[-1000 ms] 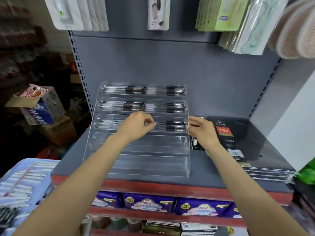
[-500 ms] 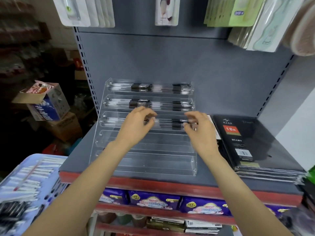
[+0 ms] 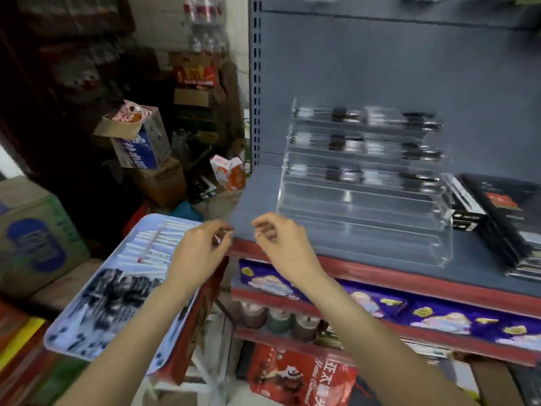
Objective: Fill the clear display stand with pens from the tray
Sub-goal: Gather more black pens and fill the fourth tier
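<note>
The clear display stand [image 3: 363, 218] sits on the grey shelf at the right; its top three tiers hold pens [image 3: 366, 118], the lower tiers are bare. A pale blue tray [image 3: 58, 338] full of pens [image 3: 152, 247] lies at the lower left. My left hand [image 3: 199, 253] hovers over the tray's right edge with fingers loosely curled, holding nothing I can see. My right hand [image 3: 281, 244] hangs beside it at the shelf's front left corner, fingers relaxed and empty. The frame is blurred by motion.
Black diaries [image 3: 503, 212] are stacked right of the stand. The grey shelf [image 3: 257, 194] has a red front edge, with purple packets [image 3: 424, 315] on the shelf below. Cardboard boxes [image 3: 140, 142] pile up in the dark corner at left.
Both hands have left the stand's third tier and dropped down and left toward the tray. The view has swung left, bringing the tray into the frame.
</note>
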Demonstrator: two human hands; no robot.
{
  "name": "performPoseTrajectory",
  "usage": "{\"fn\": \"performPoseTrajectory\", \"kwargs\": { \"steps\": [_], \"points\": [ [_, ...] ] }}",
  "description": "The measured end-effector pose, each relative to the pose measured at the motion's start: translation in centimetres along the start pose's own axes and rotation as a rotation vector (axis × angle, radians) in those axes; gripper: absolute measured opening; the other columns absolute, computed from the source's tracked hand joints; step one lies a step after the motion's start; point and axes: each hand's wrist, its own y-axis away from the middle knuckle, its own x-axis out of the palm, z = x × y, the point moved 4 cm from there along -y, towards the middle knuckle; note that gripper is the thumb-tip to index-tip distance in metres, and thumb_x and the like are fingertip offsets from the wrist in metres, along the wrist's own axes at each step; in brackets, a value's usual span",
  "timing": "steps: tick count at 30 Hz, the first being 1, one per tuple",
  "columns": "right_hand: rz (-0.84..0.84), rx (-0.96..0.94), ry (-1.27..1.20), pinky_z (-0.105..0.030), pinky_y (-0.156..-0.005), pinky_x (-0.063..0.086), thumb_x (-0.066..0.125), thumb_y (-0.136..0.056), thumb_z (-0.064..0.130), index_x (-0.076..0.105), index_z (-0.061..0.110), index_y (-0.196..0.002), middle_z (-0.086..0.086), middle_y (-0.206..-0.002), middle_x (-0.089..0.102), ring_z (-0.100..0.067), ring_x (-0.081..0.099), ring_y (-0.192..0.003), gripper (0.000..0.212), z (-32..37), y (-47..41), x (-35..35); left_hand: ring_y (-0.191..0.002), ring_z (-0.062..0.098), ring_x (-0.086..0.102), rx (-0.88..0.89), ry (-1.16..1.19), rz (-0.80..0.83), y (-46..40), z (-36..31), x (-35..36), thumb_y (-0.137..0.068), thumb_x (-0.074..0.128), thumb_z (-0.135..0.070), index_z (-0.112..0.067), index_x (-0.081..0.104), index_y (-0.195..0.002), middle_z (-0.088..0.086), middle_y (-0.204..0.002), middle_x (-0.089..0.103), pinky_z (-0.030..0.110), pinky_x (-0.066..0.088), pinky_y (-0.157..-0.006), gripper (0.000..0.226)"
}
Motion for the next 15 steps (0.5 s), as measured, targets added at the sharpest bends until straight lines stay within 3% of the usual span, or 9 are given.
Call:
{"fn": "performPoseTrajectory", "kwargs": {
  "steps": [4,7,11,15],
  "points": [
    [0.084,0.029,0.014,-0.024,-0.077,0.046,0.054,-0.087,0.006,0.066,0.010,-0.103,-0.007,-0.098,0.069,-0.020,0.064,-0.084,0.020,2.4,1.0,9.7,-0.075,0.018,0.055,-0.170,-0.026,0.097,3.9,10.0,-3.2,-0.093,0.054,-0.019,-0.013,0.064,-0.107,0.007,-0.095,0.065,0.032,0.046,-0.071,0.018],
    [0.159,0.107,0.046,-0.033,-0.086,0.050,0.054,-0.087,0.005,0.065,0.008,-0.107,-0.011,-0.106,0.066,-0.021,0.061,-0.087,0.023,2.2,1.5,16.3,-0.088,0.029,0.060,-0.225,-0.036,0.179,6.1,16.4,-4.1,-0.091,0.056,-0.014,-0.008,0.064,-0.109,0.012,-0.102,0.063,0.035,0.046,-0.075,0.021],
    [0.271,0.304,0.140,-0.032,-0.090,0.042,0.051,-0.091,0.009,0.054,0.001,-0.124,-0.016,-0.124,0.056,-0.030,0.056,-0.111,0.034,0.3,2.1,22.3,-0.111,0.034,0.051,-0.170,-0.123,0.365,8.4,21.2,-3.4,-0.090,0.058,-0.017,-0.009,0.058,-0.120,0.014,-0.121,0.058,0.045,0.044,-0.093,0.031],
    [0.337,0.448,0.283,-0.032,-0.090,0.040,0.051,-0.092,0.014,0.046,0.003,-0.131,-0.018,-0.131,0.046,-0.031,0.047,-0.119,0.041,-1.6,2.7,25.6,-0.140,0.027,0.028,-0.014,-0.210,0.457,10.1,22.8,-2.8,-0.093,0.055,-0.026,-0.012,0.035,-0.143,0.007,-0.153,0.028,0.042,0.030,-0.112,0.056]
  ]
}}
